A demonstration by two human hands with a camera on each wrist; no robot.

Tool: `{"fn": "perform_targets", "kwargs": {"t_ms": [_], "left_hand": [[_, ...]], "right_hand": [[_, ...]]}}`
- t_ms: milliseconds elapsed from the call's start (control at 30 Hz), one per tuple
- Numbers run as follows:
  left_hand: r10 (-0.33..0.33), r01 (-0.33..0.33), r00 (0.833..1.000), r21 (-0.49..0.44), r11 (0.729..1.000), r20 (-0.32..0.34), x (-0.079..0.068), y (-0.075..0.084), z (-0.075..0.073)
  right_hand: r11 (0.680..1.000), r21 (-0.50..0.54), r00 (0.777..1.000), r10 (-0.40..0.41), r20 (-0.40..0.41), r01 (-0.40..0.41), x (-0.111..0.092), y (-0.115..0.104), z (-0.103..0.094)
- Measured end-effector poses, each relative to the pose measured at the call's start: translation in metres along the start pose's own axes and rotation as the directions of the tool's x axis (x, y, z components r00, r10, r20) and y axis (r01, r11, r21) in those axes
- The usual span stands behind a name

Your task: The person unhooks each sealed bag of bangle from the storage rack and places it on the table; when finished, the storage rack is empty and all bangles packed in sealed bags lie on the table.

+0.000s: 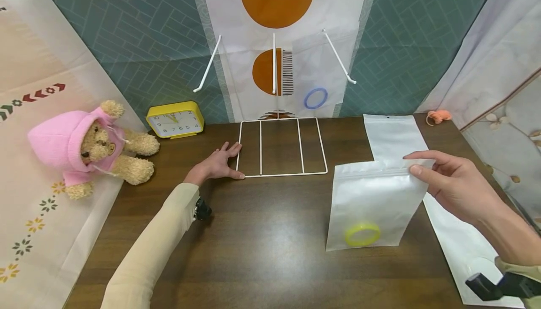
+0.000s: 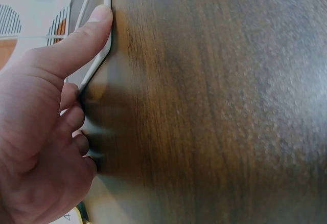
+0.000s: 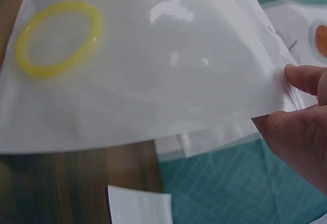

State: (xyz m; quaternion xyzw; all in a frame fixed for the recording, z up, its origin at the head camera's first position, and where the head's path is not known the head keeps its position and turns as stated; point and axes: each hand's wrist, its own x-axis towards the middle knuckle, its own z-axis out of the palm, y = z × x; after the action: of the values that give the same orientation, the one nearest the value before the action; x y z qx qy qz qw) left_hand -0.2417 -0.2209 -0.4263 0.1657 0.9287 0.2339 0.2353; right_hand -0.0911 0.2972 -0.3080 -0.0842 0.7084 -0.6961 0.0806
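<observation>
My right hand pinches the top corner of a white pouch between thumb and fingers. A yellow ring shows through the pouch's lower part. The pouch hangs upright over the brown table, its zip strip along the top. At the left front corner of a white wire rack, my left hand rests with spread fingers; in the left wrist view the thumb lies straight along the front wire. Three white prongs rise above the rack's base. A blue ring shows below the right prong.
A yellow clock and a teddy bear in a pink hoodie are at the left. White flat sheets or pouches lie along the right side. A small orange figure sits at the back right. A patterned teal backdrop stands behind.
</observation>
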Motion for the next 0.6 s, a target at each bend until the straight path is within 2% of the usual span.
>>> {"fn": "perform_targets", "kwargs": {"t_ms": [100,233,333,400,600], "left_hand": [[0.003,-0.003,1.000,0.008,1.000,-0.002,0.000,0.000,0.001],[0.021,-0.021,1.000,0.007,1.000,0.002,-0.001,0.001,0.001],[0.043,-0.043,0.999,0.002,0.999,0.007,-0.001,0.003,0.001],[0.043,-0.043,0.999,0.000,0.999,0.007,-0.001,0.004,0.001],[0.008,-0.008,1.000,-0.003,1.000,-0.003,-0.001,0.001,0.000]], "right_hand": [[0.985,-0.164,0.997,0.049,-0.060,-0.058,0.011,0.004,-0.003],[0.955,-0.280,0.993,0.082,-0.083,-0.102,0.023,0.013,-0.004],[0.948,-0.289,0.989,0.112,-0.091,-0.134,0.026,0.022,-0.005],[0.932,-0.326,0.986,0.130,-0.102,-0.157,0.026,0.027,-0.006],[0.929,-0.343,0.990,0.120,-0.080,-0.140,0.028,0.043,-0.006]]}}
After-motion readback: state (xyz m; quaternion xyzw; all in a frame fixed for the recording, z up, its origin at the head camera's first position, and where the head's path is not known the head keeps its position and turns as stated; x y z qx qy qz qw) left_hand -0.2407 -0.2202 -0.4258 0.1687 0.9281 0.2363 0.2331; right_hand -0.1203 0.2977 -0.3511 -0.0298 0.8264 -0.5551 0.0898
